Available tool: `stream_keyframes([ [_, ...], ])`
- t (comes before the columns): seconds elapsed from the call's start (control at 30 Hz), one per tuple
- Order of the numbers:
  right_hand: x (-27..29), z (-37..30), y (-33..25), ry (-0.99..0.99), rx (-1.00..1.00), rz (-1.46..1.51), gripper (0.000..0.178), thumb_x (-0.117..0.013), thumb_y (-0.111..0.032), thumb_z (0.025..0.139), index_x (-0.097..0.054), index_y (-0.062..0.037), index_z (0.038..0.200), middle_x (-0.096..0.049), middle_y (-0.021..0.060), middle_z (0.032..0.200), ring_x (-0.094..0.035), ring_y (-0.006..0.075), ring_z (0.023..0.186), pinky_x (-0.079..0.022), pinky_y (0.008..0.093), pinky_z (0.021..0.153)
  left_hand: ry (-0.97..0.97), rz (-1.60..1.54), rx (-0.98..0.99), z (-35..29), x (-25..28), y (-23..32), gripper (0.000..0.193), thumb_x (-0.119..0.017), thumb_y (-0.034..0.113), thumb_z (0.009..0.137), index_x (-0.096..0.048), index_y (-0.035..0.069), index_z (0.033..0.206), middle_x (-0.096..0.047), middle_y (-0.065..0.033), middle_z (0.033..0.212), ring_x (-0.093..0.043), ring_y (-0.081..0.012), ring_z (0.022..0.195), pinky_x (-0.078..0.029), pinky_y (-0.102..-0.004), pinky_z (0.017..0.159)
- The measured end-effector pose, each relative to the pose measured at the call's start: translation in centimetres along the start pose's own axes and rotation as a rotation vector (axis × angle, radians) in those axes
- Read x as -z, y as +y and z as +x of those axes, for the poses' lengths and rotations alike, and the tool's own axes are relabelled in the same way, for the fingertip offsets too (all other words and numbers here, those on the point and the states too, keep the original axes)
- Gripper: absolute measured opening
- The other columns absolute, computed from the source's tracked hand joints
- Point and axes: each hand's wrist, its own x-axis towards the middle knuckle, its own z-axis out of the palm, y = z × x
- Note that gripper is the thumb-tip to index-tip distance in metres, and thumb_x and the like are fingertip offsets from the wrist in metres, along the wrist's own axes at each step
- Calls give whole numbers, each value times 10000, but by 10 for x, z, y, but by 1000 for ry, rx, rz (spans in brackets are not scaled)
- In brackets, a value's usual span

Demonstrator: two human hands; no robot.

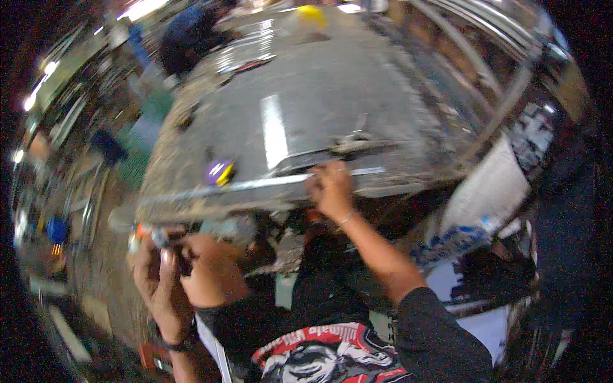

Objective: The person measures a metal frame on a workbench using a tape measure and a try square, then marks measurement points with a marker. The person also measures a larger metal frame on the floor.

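A long, narrow silvery strip (262, 184) lies along the near edge of a grey, worn worktable (338, 83). My right hand (332, 191) is on the strip right of the middle, fingers bent and pinched on it. Low on the left and off the table, my left hand (163, 268) is closed around a small orange and grey object (155, 236), whose kind the blur hides. Just beyond the strip sits a small purple and yellow thing (219, 172). A dark, thin, irregular piece (313, 161) rests on the table beside my right hand.
At the table's far end are a yellow object (311, 20) and shiny flat pieces (249, 48). A person in dark clothes (185, 41) is at the far left. A white sack (488, 185) stands right of the table. My bare knee (214, 268) is below the near edge.
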Motion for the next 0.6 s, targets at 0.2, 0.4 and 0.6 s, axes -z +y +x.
stream_keyframes([
  [0.2,18,9,13,191,-191,319,230,-762,-116,877,-750,-65,1101,-674,129,1118,-631,326,1096,-502,418,969,-442,17,60,54,-66,-31,296,-697,237,974,-696,-2,1148,-691,-46,950,-621,-133,890,-489,-293,815],
  [0.4,97,28,123,259,-369,-240,369,-734,-84,869,-682,-75,1234,-647,170,1222,-589,371,1205,-477,457,1035,-513,84,170,72,-119,-79,262,-700,178,1000,-694,-21,1171,-668,-4,912,-560,-77,851,-464,-247,747],
  [0.6,156,38,239,176,-698,-540,555,-765,-184,855,-602,-34,1365,-610,240,1299,-591,421,1212,-483,484,1036,-646,58,-101,68,-125,-88,268,-727,168,959,-700,-9,1158,-682,-114,860,-640,-216,754,-500,-322,683],
])
